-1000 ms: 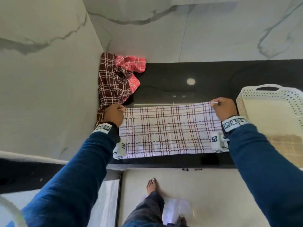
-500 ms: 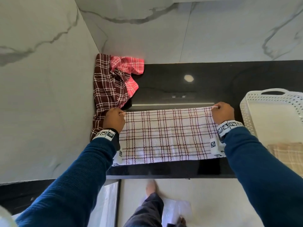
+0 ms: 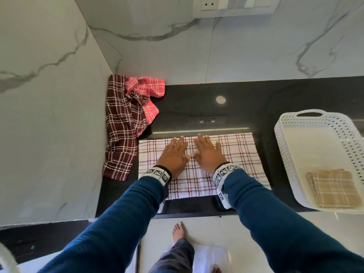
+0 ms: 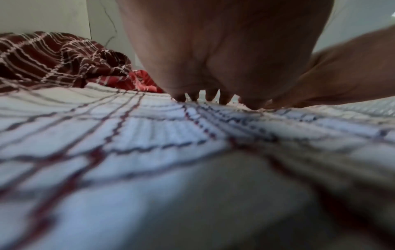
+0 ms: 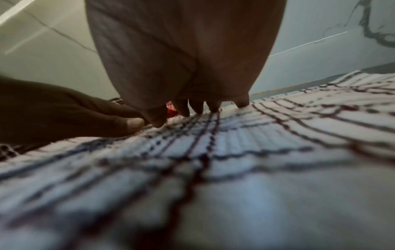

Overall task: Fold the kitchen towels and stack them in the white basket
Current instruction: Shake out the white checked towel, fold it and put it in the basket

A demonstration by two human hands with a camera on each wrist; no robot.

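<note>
A white towel with dark red and grey checks [image 3: 242, 154] lies spread flat on the black counter [image 3: 216, 111]. My left hand [image 3: 173, 154] and right hand [image 3: 208, 153] rest side by side on its middle, palms down, fingers straight and pointing at the wall. In the wrist views each palm presses the white checked towel [image 4: 149, 135] [image 5: 278, 135]. A dark brown checked towel [image 3: 122, 125] and a red checked towel [image 3: 145, 89] lie crumpled in the back left corner. The white basket [image 3: 291, 154] stands at the right, with a folded beige towel [image 3: 334, 189] inside.
Marble walls close in the counter at the left and the back. A wall socket [image 3: 208, 4] sits high on the back wall. The counter's front edge runs just below the towel. Bare feet [image 3: 178, 231] stand on the light floor beneath.
Both hands let go of the towel's far corners and moved inward to its middle, where they now lie flat. The towel lies flat on the counter.
</note>
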